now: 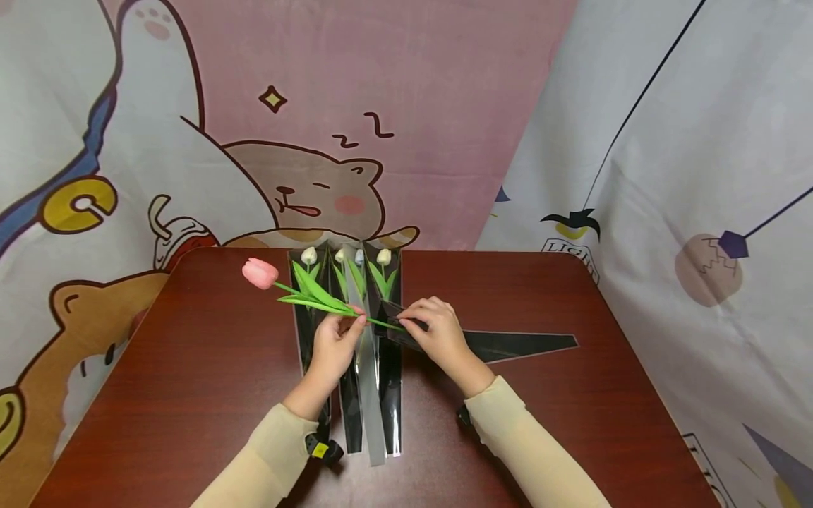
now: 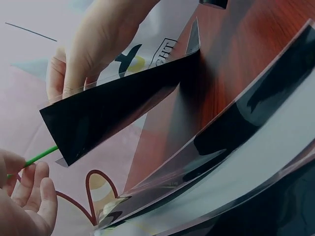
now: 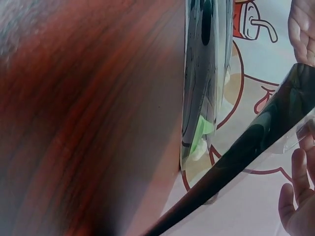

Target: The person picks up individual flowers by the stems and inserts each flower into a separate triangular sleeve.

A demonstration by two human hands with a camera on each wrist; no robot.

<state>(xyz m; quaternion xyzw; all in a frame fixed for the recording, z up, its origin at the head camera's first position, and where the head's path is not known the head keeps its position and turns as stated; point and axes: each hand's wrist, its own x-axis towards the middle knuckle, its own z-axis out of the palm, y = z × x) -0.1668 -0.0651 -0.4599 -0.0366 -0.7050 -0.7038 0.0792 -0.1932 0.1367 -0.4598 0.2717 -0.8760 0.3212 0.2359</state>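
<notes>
My left hand pinches the green stem of a pink tulip between thumb and fingertips. The flower points to the left, its long green leaves beside that hand. With my right hand I grip the wide end of a narrow black, clear-edged flower sleeve, which tapers off to the right. The stem's lower end reaches the sleeve's mouth; in the left wrist view the green stem meets the opening of the sleeve. How far it goes inside is hidden.
Several sleeved tulips lie side by side under my hands, with a white tulip and a pale blue tulip at their far ends. They rest on a reddish-brown table. A printed cartoon cloth hangs behind.
</notes>
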